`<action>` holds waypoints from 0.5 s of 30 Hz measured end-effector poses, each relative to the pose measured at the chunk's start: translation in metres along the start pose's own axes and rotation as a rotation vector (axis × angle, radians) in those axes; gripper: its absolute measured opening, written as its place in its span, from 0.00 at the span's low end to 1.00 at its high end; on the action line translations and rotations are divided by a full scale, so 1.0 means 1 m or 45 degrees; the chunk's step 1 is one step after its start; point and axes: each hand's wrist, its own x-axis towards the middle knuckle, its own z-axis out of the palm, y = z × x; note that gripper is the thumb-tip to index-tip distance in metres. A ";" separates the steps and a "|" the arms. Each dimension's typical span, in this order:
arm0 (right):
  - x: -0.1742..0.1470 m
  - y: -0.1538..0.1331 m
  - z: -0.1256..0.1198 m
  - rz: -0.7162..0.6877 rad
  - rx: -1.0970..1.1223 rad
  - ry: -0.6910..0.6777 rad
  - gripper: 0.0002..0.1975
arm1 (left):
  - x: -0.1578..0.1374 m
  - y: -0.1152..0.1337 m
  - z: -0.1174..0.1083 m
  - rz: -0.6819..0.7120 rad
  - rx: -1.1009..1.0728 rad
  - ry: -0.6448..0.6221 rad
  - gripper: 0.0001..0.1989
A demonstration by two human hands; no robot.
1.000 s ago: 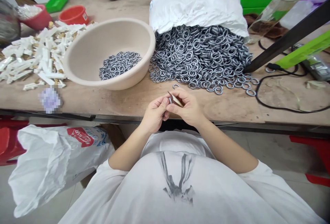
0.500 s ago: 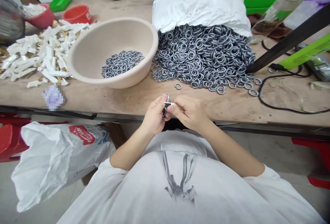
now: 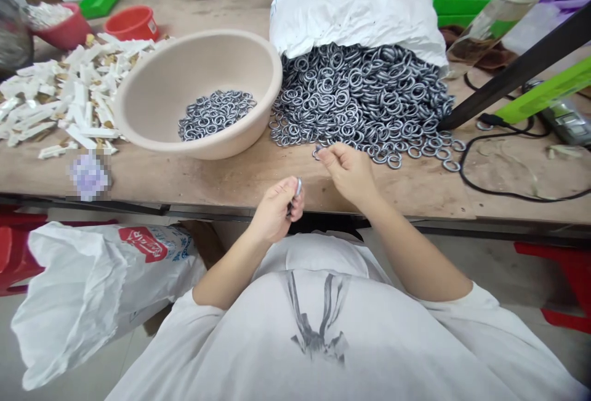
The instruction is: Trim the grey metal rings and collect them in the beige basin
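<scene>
My left hand [image 3: 277, 207] is closed around a grey metal ring [image 3: 298, 186], whose upper edge stands out past the thumb and forefinger. A dark bit shows between its lower fingers, too small to name. Ahead and to the right, my right hand [image 3: 348, 170] pinches at a loose metal ring [image 3: 316, 153] on the table, and its fingertips cover part of that ring. Behind this hand spreads a large heap of metal rings [image 3: 355, 93], spilling from a white sack [image 3: 351, 16]. To the left, a beige basin [image 3: 148, 111] contains more rings.
White strip-like pieces [image 3: 78, 93] lie heaped at the left, near a red bowl [image 3: 132, 24]. A black post [image 3: 512, 74], a bright green bar [image 3: 549, 88] and a black cable [image 3: 508, 194] occupy the right. Another white sack [image 3: 87, 290] stands below the table edge.
My hands have come apart. The right one moved forward to the loose ring by the heap, while the left stays near the table edge with its ring. The black-and-white piece between them no longer shows.
</scene>
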 end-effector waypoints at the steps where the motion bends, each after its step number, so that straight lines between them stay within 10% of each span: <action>1: -0.001 -0.003 0.002 -0.071 0.101 -0.089 0.20 | 0.001 0.000 -0.001 0.018 -0.013 0.033 0.26; 5: 0.001 -0.014 0.010 -0.180 0.216 -0.335 0.18 | 0.003 0.003 -0.005 0.036 -0.017 0.078 0.25; 11: 0.031 0.009 0.005 0.058 -0.828 -0.163 0.14 | 0.002 0.010 -0.016 0.044 0.042 0.093 0.20; 15: 0.033 0.017 0.004 0.045 -0.868 -0.170 0.13 | 0.008 0.012 -0.024 0.132 0.088 0.198 0.19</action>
